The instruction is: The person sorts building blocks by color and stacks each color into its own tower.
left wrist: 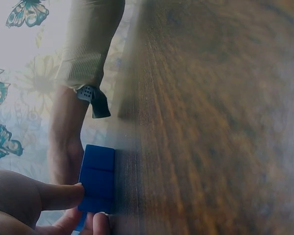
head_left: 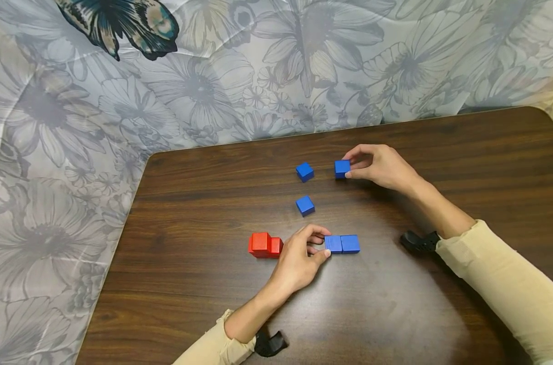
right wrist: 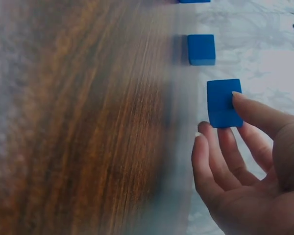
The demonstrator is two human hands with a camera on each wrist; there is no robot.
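Near the far edge of the table, my right hand pinches a blue cube between thumb and fingers. The right wrist view shows that same blue cube with the thumb on one face. Closer in, my left hand has thumb and fingertips on the left blue cube of a pair. Its neighbour, another blue cube, sits flush against it on the right. In the left wrist view the blue cubes stand in a row at the fingertips, partly hidden by the hand.
Two loose blue cubes lie turned at an angle, one farther back and one nearer. Red cubes are grouped just left of my left hand. Flowered cloth hangs behind the brown wooden table.
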